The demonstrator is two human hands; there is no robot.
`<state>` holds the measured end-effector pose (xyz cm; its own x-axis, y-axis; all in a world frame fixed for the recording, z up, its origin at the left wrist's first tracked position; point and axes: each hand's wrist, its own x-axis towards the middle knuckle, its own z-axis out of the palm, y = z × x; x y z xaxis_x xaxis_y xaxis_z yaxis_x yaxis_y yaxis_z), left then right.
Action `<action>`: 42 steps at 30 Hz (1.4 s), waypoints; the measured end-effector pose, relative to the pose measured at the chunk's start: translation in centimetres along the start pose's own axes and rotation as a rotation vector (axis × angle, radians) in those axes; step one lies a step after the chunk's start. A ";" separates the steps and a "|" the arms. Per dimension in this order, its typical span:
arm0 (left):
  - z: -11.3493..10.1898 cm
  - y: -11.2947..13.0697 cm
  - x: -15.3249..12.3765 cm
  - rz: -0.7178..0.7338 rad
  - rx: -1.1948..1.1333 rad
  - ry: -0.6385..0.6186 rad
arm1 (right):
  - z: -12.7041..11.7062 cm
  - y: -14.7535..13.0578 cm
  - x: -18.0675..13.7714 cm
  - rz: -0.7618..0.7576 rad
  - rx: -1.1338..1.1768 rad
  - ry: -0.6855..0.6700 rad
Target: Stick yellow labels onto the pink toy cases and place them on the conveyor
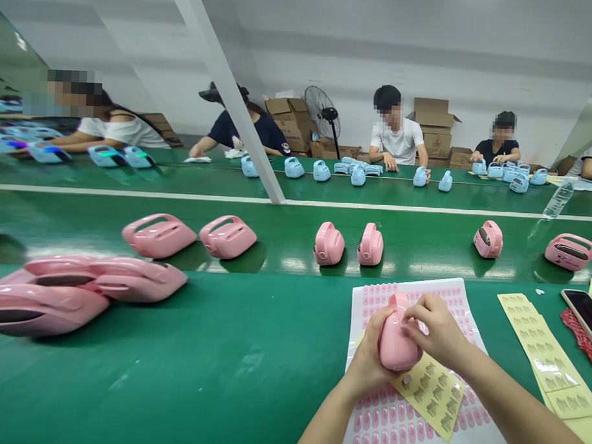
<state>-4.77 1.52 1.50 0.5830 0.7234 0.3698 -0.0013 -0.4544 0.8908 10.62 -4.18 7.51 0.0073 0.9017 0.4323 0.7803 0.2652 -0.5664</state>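
My left hand (370, 351) is wrapped round a pink plastic device with a carrying handle (399, 347), holding it upright and tilted. Against its upper right side, my right hand (433, 327) has its thumb and fingertips drawn together; whatever is between them is too small or hidden to make out. Below the device lies a yellow sheet of dark printed labels (435, 395). Under that spreads a large white sheet of small pink oval stickers (390, 436), partly covered by my hands and forearms.
Pink devices lie piled on the left (143, 278), and others stand along the green belt (329, 242). Yellow label strips (539, 350) and a phone (584, 310) lie right. Beyond a white post (232, 97), several co-workers sit behind blue devices (294, 167). A bottle (559, 200) stands far right.
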 end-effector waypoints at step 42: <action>1.1 3.9 1.9 -0.622 -1.064 0.463 | 3.0 0.4 -5.2 0.631 0.255 -0.283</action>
<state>-2.77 0.59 5.40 0.3879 0.8684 -0.3089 -0.5943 0.4918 0.6364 9.04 -7.73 2.94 0.2179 0.9536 -0.2077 0.5111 -0.2928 -0.8081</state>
